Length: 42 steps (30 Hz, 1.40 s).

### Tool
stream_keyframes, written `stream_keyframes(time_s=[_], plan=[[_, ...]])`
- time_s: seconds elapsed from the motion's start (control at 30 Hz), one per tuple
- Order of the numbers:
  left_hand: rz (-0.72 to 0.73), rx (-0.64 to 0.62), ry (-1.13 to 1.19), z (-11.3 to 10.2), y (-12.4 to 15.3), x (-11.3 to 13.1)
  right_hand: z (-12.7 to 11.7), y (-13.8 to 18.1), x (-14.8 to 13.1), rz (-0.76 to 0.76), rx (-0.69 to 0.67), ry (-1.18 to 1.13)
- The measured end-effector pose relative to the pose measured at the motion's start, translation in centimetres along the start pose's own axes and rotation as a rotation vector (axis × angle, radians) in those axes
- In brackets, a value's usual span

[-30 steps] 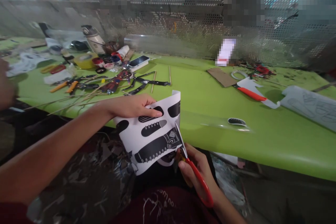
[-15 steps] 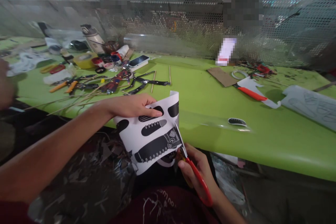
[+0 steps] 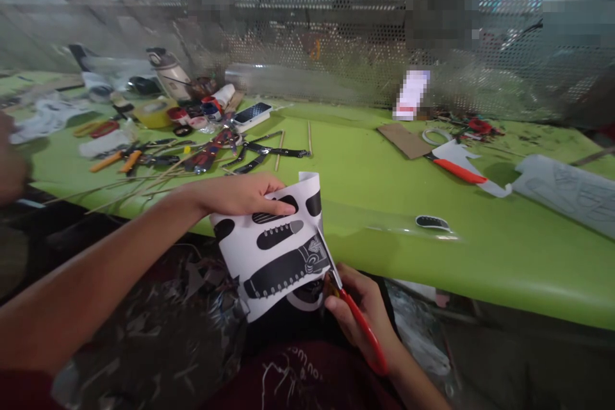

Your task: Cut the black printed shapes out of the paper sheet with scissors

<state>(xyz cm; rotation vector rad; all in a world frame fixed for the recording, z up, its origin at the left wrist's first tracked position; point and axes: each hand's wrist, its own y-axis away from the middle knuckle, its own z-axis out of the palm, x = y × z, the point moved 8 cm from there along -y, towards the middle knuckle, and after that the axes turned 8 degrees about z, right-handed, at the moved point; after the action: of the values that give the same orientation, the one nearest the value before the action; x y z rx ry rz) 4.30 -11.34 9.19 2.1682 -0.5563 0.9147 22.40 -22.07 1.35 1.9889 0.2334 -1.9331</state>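
Note:
A white paper sheet printed with black shoe-like shapes hangs over the table's near edge. My left hand grips its upper left part, thumb on top and the other fingers hidden behind. In my right hand are red-handled scissors, their blades lying along the sheet's right edge beside the largest printed shape. The lower blade is mostly hidden. To the right, a small cut-out black shape lies on the table.
On the green table, pliers, thin sticks, a tape roll, a bottle and a phone crowd the left. Toward the right are a red-handled tool, cardboard and a rolled drawn sheet. Another person's hand shows far left.
The sheet's upper right corner has shifted slightly left and curls more. The scissors stay at the right edge, with their blades and handles looking closer together. Both hands have barely moved.

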Motion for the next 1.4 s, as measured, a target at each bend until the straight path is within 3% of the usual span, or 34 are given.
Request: stream_keyframes(time_s=[0.5,0.7,0.93,1.03,1.17,1.27,1.4], plan=[[0.068,-0.020,-0.024,0.4,0.5,1.1,0.1,0.2,-0.4,0.010,-0.031,-0.023],[0.147,-0.069,0.022,-0.4,0.0,1.3,0.0,0.3,-0.7,0.039,-0.170,0.021],[0.172,-0.078,-0.089,-1.3,0.8,2.8,-2.1,2.7,0.6,0.140,-0.336,-0.030],[0.166,-0.143,-0.066,-1.1,0.9,3.8,-4.5,2.7,-1.3,0.062,-0.218,-0.074],[0.216,-0.313,-0.127,-0.2,-0.3,6.5,-7.2,1.0,-6.3,-0.076,-0.026,-0.092],[0.268,-0.414,-0.152,1.0,-1.7,8.9,-7.1,-0.8,-9.4,-0.164,0.030,-0.069],[0.316,-0.438,-0.159,1.8,-3.1,11.4,-5.0,-2.7,-8.6,-0.053,0.037,-0.133]])
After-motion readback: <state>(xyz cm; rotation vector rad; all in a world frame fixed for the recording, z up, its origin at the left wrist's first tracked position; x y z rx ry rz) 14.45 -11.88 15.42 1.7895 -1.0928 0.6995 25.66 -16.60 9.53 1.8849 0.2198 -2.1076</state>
